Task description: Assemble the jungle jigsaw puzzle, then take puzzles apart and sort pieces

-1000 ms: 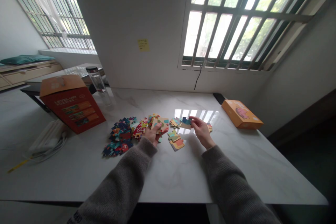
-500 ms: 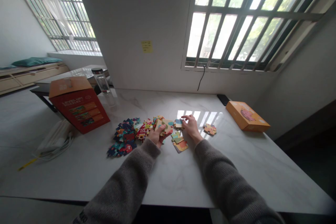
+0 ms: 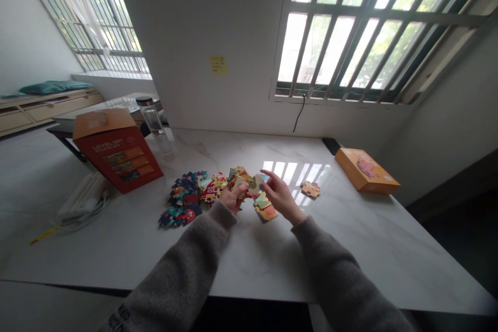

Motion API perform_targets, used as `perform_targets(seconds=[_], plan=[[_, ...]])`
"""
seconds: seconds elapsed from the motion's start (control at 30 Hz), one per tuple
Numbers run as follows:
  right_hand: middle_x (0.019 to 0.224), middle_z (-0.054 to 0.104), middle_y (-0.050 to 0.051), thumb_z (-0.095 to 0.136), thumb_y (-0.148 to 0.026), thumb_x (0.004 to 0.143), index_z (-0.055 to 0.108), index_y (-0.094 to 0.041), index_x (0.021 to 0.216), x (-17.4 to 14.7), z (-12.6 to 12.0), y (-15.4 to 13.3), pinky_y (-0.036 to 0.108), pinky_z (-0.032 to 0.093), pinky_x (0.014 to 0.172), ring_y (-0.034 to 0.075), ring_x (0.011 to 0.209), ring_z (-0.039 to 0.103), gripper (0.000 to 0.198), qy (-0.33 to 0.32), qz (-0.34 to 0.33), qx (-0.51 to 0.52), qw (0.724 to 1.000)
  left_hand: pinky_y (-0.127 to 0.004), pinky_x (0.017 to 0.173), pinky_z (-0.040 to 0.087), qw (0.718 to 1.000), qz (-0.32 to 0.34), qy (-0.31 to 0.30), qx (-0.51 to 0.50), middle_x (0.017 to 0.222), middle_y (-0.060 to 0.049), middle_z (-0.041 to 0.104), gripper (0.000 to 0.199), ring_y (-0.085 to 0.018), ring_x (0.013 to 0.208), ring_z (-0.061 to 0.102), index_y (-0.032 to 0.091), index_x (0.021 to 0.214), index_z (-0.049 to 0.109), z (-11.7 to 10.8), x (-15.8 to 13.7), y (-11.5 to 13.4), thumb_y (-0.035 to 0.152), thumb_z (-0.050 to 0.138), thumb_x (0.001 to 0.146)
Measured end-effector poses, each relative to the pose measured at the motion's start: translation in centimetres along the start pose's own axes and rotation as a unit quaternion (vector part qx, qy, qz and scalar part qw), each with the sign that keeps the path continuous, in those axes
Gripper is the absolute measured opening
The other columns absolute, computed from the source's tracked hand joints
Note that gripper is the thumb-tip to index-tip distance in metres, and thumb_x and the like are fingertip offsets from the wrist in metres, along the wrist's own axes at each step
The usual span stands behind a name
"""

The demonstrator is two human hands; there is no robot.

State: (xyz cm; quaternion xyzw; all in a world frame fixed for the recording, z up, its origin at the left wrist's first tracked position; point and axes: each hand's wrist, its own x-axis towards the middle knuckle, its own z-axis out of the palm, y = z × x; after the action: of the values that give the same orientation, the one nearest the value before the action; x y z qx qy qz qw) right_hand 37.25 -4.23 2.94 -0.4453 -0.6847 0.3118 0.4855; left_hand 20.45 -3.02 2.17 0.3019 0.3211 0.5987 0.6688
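Note:
My left hand (image 3: 231, 198) is closed around a few puzzle pieces (image 3: 238, 184), its thumb lying over the top one. My right hand (image 3: 283, 198) pinches a pale puzzle piece with a green shape (image 3: 255, 184) at the edge of that bunch. Below the hands, puzzle pieces in green and orange (image 3: 266, 212) lie on the table, partly covered by my right hand. To the left of my left hand sit a pile of dark blue puzzle pieces (image 3: 183, 198) and a heap of red and yellow ones (image 3: 212, 190). Farther right lies a small group of orange puzzle pieces (image 3: 310, 189).
A red puzzle box (image 3: 122, 161) stands at the left, by a power strip with cables (image 3: 83, 199) and a glass bottle (image 3: 151, 115). On the right, an orange box (image 3: 365, 171) rests beside a black phone-like object (image 3: 331, 146). All are on the white marbled table (image 3: 257, 264).
My right hand has moved slightly left from the pieces on the table to the bunch in my left hand, and now grips a piece there. My left hand stays nearly in place.

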Motion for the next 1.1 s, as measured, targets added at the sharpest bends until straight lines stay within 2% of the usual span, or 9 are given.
perform_targets(seconds=[0.1, 0.23, 0.37, 0.5, 0.6, 0.77, 0.93, 1.0, 1.1], plan=[[0.062, 0.047, -0.007, 0.055, -0.036, 0.091, 0.055, -0.023, 0.134, -0.5, 0.3, -0.2, 0.025, 0.037, 0.055, 0.011, 0.054, 0.042, 0.045, -0.054, -0.02, -0.026, 0.998, -0.027, 0.064, 0.059, 1.0, 0.024, 0.003, -0.002, 0.082, -0.006, 0.074, 0.042, -0.021, 0.074, 0.072, 0.011, 0.092, 0.068, 0.0, -0.1, 0.3, 0.018, 0.087, 0.056], [0.066, 0.055, -0.002, 0.062, -0.04, 0.087, 0.067, -0.021, 0.095, -0.5, 0.1, -0.1, 0.026, 0.039, 0.059, 0.012, 0.059, 0.046, 0.021, -0.052, -0.04, -0.061, 0.996, -0.028, 0.063, 0.06, 1.0, 0.02, 0.009, 0.019, 0.079, -0.008, 0.074, 0.04, -0.022, 0.073, 0.072, 0.01, 0.09, 0.068, -0.1, 0.0, 0.2, 0.021, 0.087, 0.057], [0.065, 0.057, 0.0, 0.064, -0.055, 0.08, 0.063, -0.018, 0.077, 1.3, -1.7, 1.7, 0.026, 0.039, 0.057, 0.013, 0.059, 0.047, 0.037, 0.013, 0.073, 0.015, 0.997, -0.024, 0.054, 0.058, 1.0, 0.01, 0.03, -0.001, 0.076, -0.007, 0.073, 0.028, -0.019, 0.067, 0.071, 0.01, 0.082, 0.066, -0.1, 0.4, 0.2, 0.018, 0.082, 0.061], [0.065, 0.061, 0.003, 0.057, -0.059, 0.079, 0.064, -0.015, 0.078, 3.1, -3.0, 3.9, 0.026, 0.038, 0.053, 0.012, 0.054, 0.047, 0.045, 0.095, 0.193, -0.009, 0.977, -0.031, 0.061, 0.064, 0.994, -0.08, 0.003, -0.08, 0.082, -0.011, 0.073, 0.014, -0.022, 0.077, 0.073, 0.01, 0.087, 0.063, 0.2, 0.2, 0.9, 0.02, 0.064, 0.077], [0.066, 0.063, 0.005, 0.055, -0.049, 0.081, 0.066, -0.015, 0.076, 3.7, -2.5, 5.0, 0.027, 0.037, 0.055, 0.014, 0.056, 0.051, 0.037, 0.104, 0.215, -0.07, 0.968, -0.037, 0.066, 0.065, 0.988, -0.111, 0.003, -0.112, 0.082, -0.013, 0.072, 0.015, -0.024, 0.08, 0.073, 0.009, 0.091, 0.062, 0.3, 0.0, 1.3, 0.019, 0.054, 0.083], [0.064, 0.062, 0.004, 0.063, -0.035, 0.077, 0.061, -0.019, 0.067, 3.4, -1.7, 6.0, 0.029, 0.035, 0.067, 0.02, 0.07, 0.058, 0.019, 0.113, 0.234, -0.185, 0.948, -0.037, 0.068, 0.065, 0.99, -0.099, 0.018, -0.103, 0.085, -0.014, 0.073, 0.017, -0.023, 0.08, 0.074, 0.007, 0.096, 0.062, 0.0, 0.2, 1.4, 0.017, 0.052, 0.087], [0.068, 0.059, 0.001, 0.063, -0.04, 0.081, 0.058, -0.021, 0.088, 2.9, -2.5, 5.1, 0.029, 0.034, 0.067, 0.02, 0.069, 0.055, 0.021, 0.119, 0.205, -0.317, 0.918, -0.032, 0.063, 0.064, 0.995, -0.072, 0.035, -0.067, 0.091, -0.014, 0.074, 0.022, -0.023, 0.079, 0.074, 0.008, 0.102, 0.064, -0.2, 0.3, 1.4, 0.018, 0.065, 0.082], [0.066, 0.055, -0.001, 0.057, -0.042, 0.086, 0.057, -0.021, 0.092, 2.6, -2.6, 3.8, 0.028, 0.034, 0.064, 0.018, 0.065, 0.053, 0.022, 0.126, 0.15, -0.29, 0.937, -0.03, 0.06, 0.064, 0.997, -0.055, 0.045, -0.033, 0.092, -0.013, 0.075, 0.027, -0.023, 0.078, 0.074, 0.01, 0.101, 0.065, -0.2, 0.2, 1.2, 0.018, 0.074, 0.077], [0.065, 0.049, -0.004, 0.048, -0.045, 0.093, 0.055, -0.021, 0.103, 1.7, -1.8, 1.3, 0.027, 0.036, 0.059, 0.016, 0.061, 0.049, 0.027, 0.069, 0.048, -0.127, 0.988, -0.029, 0.056, 0.062, 0.999, -0.035, 0.033, 0.013, 0.096, -0.011, 0.075, 0.035, -0.022, 0.073, 0.073, 0.013, 0.1, 0.068, -0.2, 0.1, 0.6, 0.021, 0.083, 0.069]])
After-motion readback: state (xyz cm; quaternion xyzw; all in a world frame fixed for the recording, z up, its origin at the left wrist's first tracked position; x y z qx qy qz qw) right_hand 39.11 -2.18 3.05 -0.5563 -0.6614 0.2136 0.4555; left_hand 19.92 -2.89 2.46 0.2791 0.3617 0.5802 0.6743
